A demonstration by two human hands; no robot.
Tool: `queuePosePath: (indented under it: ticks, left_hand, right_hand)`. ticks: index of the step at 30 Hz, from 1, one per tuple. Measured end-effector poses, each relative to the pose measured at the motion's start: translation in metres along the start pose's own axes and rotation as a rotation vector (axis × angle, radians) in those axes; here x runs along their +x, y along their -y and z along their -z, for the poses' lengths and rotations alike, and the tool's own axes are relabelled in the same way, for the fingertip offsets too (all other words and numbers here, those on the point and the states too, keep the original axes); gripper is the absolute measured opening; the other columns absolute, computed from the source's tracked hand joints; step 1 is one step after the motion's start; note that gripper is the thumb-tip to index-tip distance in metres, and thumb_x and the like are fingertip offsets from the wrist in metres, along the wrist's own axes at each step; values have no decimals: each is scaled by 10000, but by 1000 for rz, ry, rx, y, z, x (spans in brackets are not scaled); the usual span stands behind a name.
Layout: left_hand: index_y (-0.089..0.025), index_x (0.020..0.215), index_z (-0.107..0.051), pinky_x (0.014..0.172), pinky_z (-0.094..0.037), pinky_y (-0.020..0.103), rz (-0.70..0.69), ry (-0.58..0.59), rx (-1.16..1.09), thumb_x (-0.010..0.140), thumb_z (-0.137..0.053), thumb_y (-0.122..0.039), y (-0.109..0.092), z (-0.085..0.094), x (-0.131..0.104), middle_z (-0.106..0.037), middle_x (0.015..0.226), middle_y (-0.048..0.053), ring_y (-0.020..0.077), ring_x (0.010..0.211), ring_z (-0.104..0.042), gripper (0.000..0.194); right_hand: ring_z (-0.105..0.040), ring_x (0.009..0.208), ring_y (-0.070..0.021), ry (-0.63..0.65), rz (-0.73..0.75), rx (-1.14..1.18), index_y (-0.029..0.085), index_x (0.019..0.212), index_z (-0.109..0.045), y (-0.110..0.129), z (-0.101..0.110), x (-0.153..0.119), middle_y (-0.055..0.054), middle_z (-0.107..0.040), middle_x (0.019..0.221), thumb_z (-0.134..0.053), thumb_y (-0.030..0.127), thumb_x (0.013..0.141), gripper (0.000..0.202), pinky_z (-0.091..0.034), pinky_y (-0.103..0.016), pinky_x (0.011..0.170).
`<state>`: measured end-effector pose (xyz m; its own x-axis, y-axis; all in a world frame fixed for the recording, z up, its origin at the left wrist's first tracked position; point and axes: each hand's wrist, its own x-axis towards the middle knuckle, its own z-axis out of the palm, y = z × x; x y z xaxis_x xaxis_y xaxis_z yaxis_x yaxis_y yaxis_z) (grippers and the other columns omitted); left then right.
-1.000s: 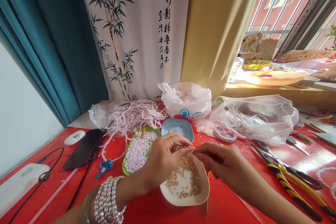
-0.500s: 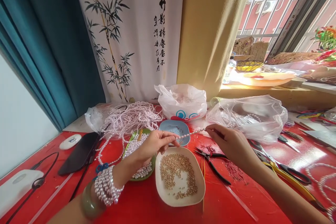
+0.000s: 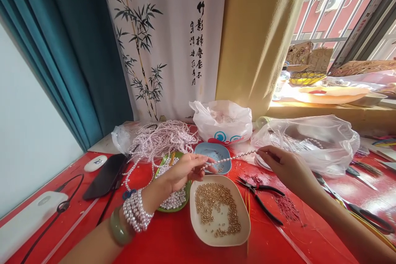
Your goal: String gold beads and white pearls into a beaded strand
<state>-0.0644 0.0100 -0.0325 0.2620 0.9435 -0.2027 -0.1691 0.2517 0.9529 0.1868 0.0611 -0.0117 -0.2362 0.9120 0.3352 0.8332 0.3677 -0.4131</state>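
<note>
A short beaded strand (image 3: 236, 157) is stretched between my two hands, over the blue dish (image 3: 227, 149). My left hand (image 3: 187, 170), with pearl bracelets and a green bangle at the wrist, is closed on the strand's left end. The fingertips of my right hand (image 3: 283, 165) pinch its right end, higher up. Below them a cream tray (image 3: 194, 231) holds gold beads (image 3: 216, 198). Partly behind my left hand and wrist is a green dish (image 3: 185, 203) of white pearls.
Pearl strands (image 3: 167, 136) lie in a heap at the back left, beside a white plastic bag (image 3: 222, 117). A clear bag (image 3: 334, 144), pliers (image 3: 255, 189) and scissors (image 3: 368, 216) are on the right. A phone (image 3: 105, 177) and a white device (image 3: 34, 214) lie left.
The view has shifted left. My hands are farther apart, and a longer stretch of the beaded strand shows between them.
</note>
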Motion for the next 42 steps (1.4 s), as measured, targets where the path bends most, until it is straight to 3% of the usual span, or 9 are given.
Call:
queuePosePath:
  ticks: [3, 11, 23, 33, 37, 42]
  left_hand:
    - [-136, 926, -631, 521, -396, 163, -3, 17, -10, 723, -575, -343, 1, 1, 0, -662, 846, 96, 38, 513, -482, 295]
    - [-99, 948, -610, 571, -417, 169, 39, 32, -10, 652, -621, -159, -3, 2, 0, -645, 945, 124, 28, 528, -497, 302]
    - [-109, 780, -619, 537, -403, 220, 66, -68, 302, 608, -659, -277, 1, 4, 5, -645, 585, 40, 85, 498, -523, 244]
    - [-144, 633, -604, 501, -390, 227, -36, -98, 452, 622, -622, -261, 5, 10, 10, -627, 517, 42, 106, 458, -514, 119]
    - [-150, 679, -589, 577, -400, 238, -76, -87, 398, 650, -604, -283, 1, 9, 7, -638, 618, 37, 118, 561, -543, 137]
    - [-144, 677, -601, 663, -379, 242, -127, -177, 395, 646, -602, -256, -4, 10, 4, -586, 674, 10, 117, 654, -511, 117]
  right_hand:
    - [-549, 600, -167, 7, -10, 4, 204, 793, -590, -2, 0, 1, -7, -628, 659, -398, 392, 779, 269, -372, -252, 563]
    - [-543, 594, -162, -6, -7, -2, 206, 766, -585, -4, 2, 1, -4, -621, 647, -394, 381, 785, 259, -366, -251, 558]
    - [-506, 532, -150, -65, 31, -22, 201, 767, -597, -9, 2, 2, -2, -580, 563, -389, 359, 800, 263, -340, -232, 515]
    - [-479, 510, -138, -49, 50, 5, 200, 758, -579, -7, 6, 0, -6, -560, 564, -375, 349, 813, 259, -325, -223, 489]
    - [-458, 502, -128, -12, 23, 71, 197, 719, -551, -8, 6, 2, 9, -526, 543, -376, 368, 810, 261, -321, -221, 492]
    - [-436, 501, -116, 3, 10, 123, 191, 647, -512, -9, 7, 1, 21, -506, 531, -383, 380, 805, 279, -315, -219, 501]
